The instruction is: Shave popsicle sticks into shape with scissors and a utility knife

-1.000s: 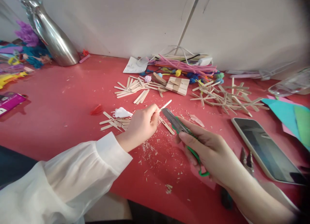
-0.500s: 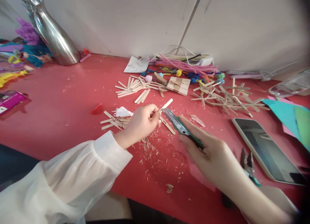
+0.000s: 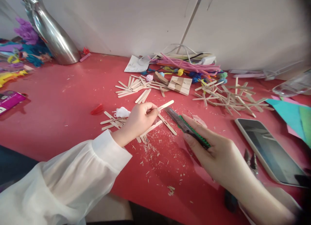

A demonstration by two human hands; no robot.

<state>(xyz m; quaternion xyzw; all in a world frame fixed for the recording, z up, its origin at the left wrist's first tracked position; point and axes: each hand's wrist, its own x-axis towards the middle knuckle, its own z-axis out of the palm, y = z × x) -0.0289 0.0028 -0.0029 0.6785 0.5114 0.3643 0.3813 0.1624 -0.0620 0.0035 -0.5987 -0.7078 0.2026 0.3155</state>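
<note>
My left hand, in a white sleeve, is closed round a thin wooden craft stick whose tip pokes out to the right. My right hand grips a green utility knife; its blade end points up-left toward the stick, a short gap away. Wood shavings are scattered on the red table below both hands. A few more sticks and a white crumpled scrap lie just left of my left hand.
Piles of craft sticks and crossed sticks lie further back, with a small stick panel and pink pipe cleaners. A phone and pliers lie right; coloured paper far right. A silver vase stands back left.
My right hand has slid the knife a little to the right and lower, away from the stick. The left hand stayed nearly in place, and another stick now shows beneath it.
</note>
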